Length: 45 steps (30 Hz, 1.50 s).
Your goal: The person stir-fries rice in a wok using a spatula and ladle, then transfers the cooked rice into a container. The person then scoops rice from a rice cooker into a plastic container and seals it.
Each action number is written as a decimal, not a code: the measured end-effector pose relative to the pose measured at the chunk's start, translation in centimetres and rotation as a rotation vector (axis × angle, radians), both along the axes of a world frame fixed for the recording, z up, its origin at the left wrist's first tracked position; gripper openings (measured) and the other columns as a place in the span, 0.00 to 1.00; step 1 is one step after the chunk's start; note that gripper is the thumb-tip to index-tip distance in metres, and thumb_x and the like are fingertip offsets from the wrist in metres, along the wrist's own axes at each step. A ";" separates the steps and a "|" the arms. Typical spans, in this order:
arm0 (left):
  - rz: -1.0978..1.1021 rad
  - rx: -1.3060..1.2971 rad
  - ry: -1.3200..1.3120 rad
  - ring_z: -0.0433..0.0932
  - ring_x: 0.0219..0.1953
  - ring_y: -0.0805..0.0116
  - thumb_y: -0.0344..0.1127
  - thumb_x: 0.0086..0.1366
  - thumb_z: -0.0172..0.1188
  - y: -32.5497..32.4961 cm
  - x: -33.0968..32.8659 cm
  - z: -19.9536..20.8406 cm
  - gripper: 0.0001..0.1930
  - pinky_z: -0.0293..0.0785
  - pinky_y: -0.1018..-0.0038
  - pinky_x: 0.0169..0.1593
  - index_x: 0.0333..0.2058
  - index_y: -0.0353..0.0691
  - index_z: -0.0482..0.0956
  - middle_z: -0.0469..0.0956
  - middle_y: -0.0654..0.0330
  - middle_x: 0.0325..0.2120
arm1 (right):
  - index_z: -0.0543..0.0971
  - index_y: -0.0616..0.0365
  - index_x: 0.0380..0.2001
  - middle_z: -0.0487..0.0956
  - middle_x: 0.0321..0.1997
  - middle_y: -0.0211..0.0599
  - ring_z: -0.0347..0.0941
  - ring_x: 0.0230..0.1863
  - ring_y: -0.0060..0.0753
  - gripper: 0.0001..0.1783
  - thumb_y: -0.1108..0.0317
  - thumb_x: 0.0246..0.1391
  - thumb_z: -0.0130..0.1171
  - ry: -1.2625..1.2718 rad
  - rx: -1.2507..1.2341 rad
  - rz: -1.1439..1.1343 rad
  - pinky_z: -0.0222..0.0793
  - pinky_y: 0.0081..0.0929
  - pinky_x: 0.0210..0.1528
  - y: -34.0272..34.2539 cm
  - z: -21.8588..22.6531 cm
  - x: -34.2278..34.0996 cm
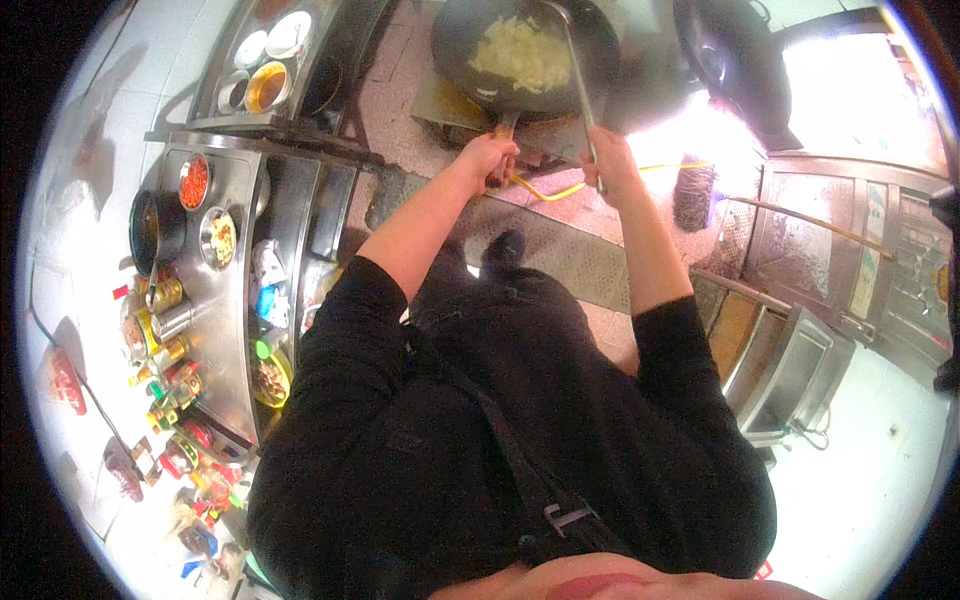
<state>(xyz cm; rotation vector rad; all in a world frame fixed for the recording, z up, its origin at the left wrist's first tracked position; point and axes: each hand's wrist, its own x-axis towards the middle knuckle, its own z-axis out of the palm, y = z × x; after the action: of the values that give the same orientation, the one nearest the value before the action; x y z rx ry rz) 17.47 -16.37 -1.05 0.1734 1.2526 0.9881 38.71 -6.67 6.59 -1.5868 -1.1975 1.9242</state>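
Because my left hand anchors everything, I have its fingers folded snugly round the wok handle, which points back toward me from the near rim, while the fingers of my right hand close round the shaft of a long-handled metal cooking tool. The wok sits ahead of me over the stove, and the pale chopped vegetable pieces lie in a loose heap across its middle, a little left of the shaft. The tool's working end reaches up to the top edge of my view, so I cannot tell whether it is a ladle or a turner, nor whether it touches the food. To work the pieces well, I judge that my left grip should stay firm and low, so the wok does not swivel when the metal pushes against it. My right wrist should stay loose, sweeping the far pieces down the curved wall and turning them from underneath, since pressing on the heap would likely crush it. Short strokes seem best, as a wide one could flick bits over the rim. I would also mind the yellow hose running just below my hands, and hold my bare forearms back from the heat
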 end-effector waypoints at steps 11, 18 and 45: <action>0.021 -0.021 -0.041 0.71 0.18 0.67 0.31 0.61 0.59 0.3 -0.2 -0.7 0.07 0.68 0.67 0.18 0.28 0.40 0.70 0.72 0.60 0.18 | 0.72 0.58 0.44 0.72 0.26 0.34 0.63 0.15 0.22 0.15 0.57 0.66 0.51 0.143 -0.164 -0.072 0.59 0.22 0.13 1.1 -1.1 0.3; 0.022 -0.043 -0.063 0.71 0.18 0.67 0.31 0.62 0.59 0.2 0.0 -0.7 0.06 0.68 0.67 0.18 0.30 0.40 0.70 0.71 0.60 0.19 | 0.75 0.60 0.33 0.71 0.20 0.32 0.64 0.15 0.23 0.15 0.58 0.65 0.51 -0.113 0.243 0.223 0.58 0.26 0.15 3.6 -0.7 -0.8; -0.091 -0.035 -0.050 0.70 0.15 0.70 0.34 0.64 0.57 -4.9 -0.6 6.7 0.08 0.67 0.71 0.17 0.26 0.40 0.71 0.71 0.61 0.16 | 0.72 0.60 0.57 0.79 0.36 0.56 0.78 0.39 0.54 0.22 0.60 0.64 0.52 -0.419 0.686 0.412 0.72 0.43 0.41 -2.0 -0.9 3.0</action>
<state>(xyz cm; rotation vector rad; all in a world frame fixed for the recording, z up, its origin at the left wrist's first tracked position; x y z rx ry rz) 16.86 -21.30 5.65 0.1763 1.2052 0.8867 41.75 -8.66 5.69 -1.4483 -2.2024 1.1516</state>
